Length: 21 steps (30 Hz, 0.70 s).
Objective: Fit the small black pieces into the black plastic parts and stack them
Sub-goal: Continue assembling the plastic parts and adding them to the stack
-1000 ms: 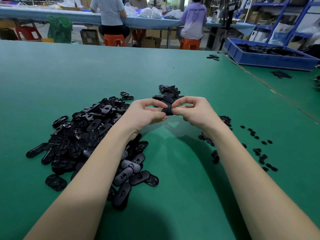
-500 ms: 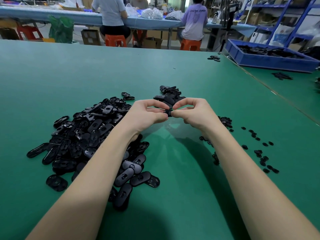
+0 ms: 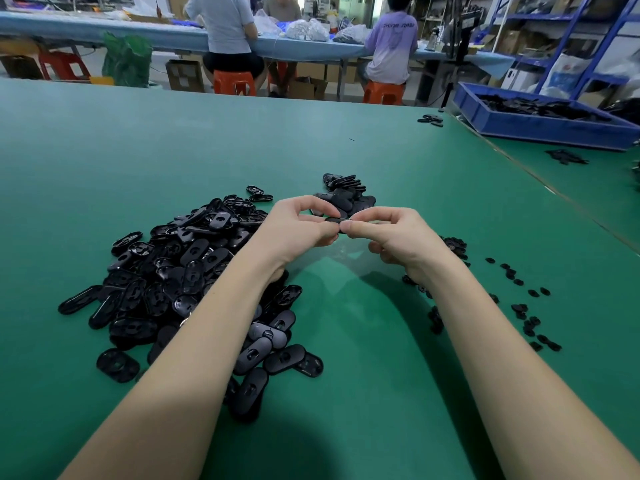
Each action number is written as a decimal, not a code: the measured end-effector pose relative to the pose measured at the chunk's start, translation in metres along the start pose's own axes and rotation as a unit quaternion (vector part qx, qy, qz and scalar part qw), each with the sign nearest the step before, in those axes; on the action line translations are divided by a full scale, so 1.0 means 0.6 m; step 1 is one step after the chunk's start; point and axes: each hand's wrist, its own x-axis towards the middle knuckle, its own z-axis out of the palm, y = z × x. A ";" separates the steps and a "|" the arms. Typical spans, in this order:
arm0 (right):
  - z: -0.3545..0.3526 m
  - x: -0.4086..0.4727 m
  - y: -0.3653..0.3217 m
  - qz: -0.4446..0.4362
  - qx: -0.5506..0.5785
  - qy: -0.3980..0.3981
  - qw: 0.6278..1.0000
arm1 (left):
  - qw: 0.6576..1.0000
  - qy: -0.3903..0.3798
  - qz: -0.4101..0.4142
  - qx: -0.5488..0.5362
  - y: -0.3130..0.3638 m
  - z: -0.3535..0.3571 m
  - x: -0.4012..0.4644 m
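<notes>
above the green table (image 3: 311, 150), both hands pinch one black plastic part (image 3: 337, 221); shirt lettering unreadable.

2 bare forearms (image 3: 194, 341), no sleeves showing.

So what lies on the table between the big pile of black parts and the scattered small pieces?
Bare green table in the head view; only the arms' shadow falls there, with both hands above.

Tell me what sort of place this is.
Most likely a small factory assembly workshop. A big heap of identical black oval plastic parts lies on a long green-topped workbench, a blue plastic bin holds more dark parts, and other workers sit on orange plastic stools at another bench.
</notes>
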 end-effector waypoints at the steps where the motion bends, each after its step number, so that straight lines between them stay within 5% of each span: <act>1: 0.001 0.001 -0.001 -0.001 0.000 0.001 1.000 | 1.000 0.003 -0.003 -0.006 -0.001 0.001 0.000; 21: 0.011 0.011 0.009 -0.068 -0.054 0.017 0.996 | 1.000 0.004 -0.019 0.003 -0.004 0.004 0.000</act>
